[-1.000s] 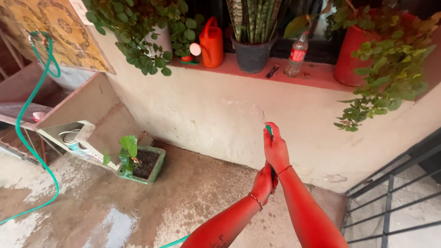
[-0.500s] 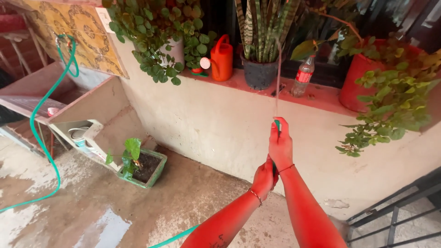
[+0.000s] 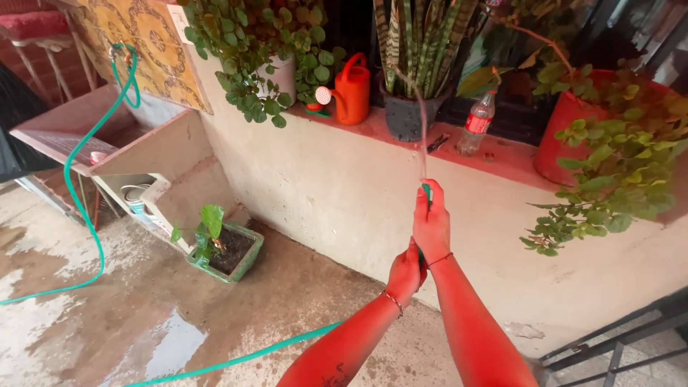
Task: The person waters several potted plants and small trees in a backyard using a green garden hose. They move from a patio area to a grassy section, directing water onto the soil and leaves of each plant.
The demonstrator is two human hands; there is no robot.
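Hands point(image 3: 423, 244) gripping hose point(image 3: 236, 360), ledge point(image 3: 502, 159) plants ahead

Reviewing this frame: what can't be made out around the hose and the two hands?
Head view only:
- Hose nozzle: covered by the right hand, only a green tip shows.
- Left hand: its grip on the green hose is hidden behind the hand itself.
- Water stream: thin and faint; its landing spot among the striped plant is unclear.

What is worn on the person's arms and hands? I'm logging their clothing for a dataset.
Both forearms are bare, with no sleeves or gloves in view. The left hand has a thin beaded bracelet at the wrist; the right hand has a thin dark cord bracelet. A small dark tattoo marks the left forearm.
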